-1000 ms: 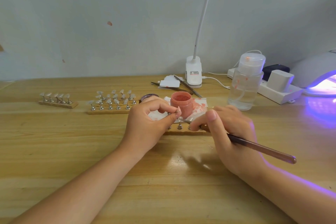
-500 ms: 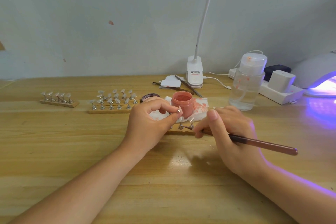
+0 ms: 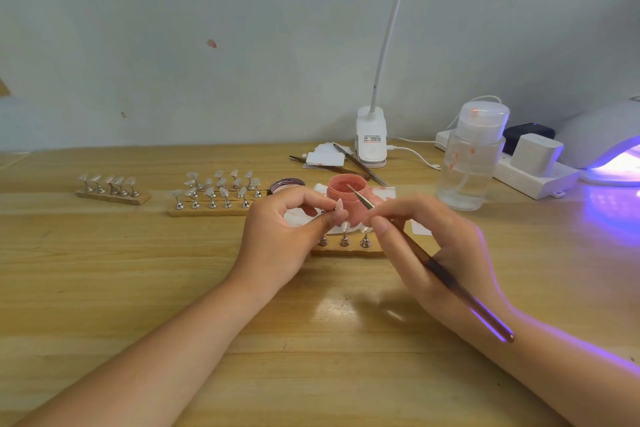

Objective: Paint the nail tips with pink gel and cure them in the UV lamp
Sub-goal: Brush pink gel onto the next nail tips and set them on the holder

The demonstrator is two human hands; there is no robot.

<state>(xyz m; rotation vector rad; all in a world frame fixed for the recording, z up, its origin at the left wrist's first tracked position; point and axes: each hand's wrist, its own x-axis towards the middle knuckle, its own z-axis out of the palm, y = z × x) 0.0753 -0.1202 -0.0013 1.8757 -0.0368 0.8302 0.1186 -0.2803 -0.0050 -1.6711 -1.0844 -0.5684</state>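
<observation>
My left hand [image 3: 277, 239] pinches one nail tip [image 3: 339, 207] on its metal stand between thumb and forefinger, raised just beside the open gel pot [image 3: 347, 196]. My right hand [image 3: 433, 246] grips the brush [image 3: 440, 272] in a pen hold, fingers [image 3: 381, 225] curled round the shaft; the bristle end reaches over the pot's rim, and I cannot tell whether it touches the gel. The pot stands on a stained white wipe [image 3: 379, 194] at the middle of the tabletop [image 3: 104, 288]. A wooden block [image 3: 346, 251] with three more tips lies just below my hands; two further blocks [image 3: 214, 208] of unpainted tips sit to the left. The UV lamp [image 3: 609, 149] glows at the far right, well apart from the pot.

Risks, as I judge them:
- An overloaded brush may drip gel onto the block or tips beneath.
- The pinched tip sits close to the pot; a small slip could smear it against the rim, or nudge the pot over.
- The thumb lies near the tip's face, so wet gel may be smudged before curing.
- The lamp's stray light falls across the tabletop, and might thicken gel left open in the pot.
</observation>
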